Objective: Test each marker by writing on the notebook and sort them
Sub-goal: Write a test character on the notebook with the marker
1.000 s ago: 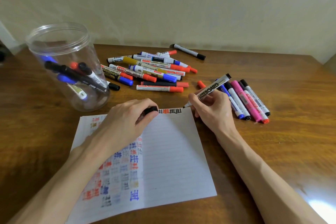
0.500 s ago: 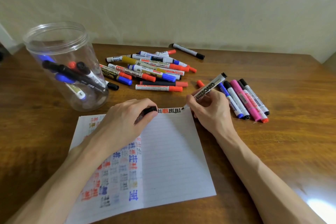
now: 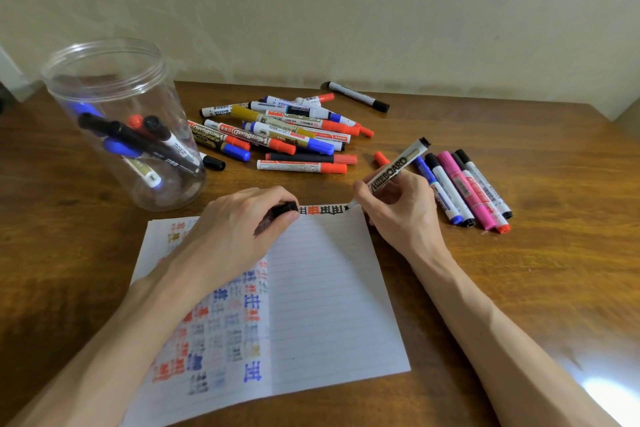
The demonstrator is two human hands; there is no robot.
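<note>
Under the left hand, curled around a black cap, page marks lie hidden; right hand pinches the whiteboard marker, tip on the notebook

Wooden table, notebook flat at near centre, clear jar upright far left, pile of markers beyond notebook, row of markers right, loose red cap between.

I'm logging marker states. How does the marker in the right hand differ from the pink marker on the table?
The held marker is tilted, tip on the notebook; the pink marker lies flat on the table. The held marker's barrel is white with black lettering; the pink marker's is pink. The right hand grips the held marker; no hand touches the pink marker.
</note>
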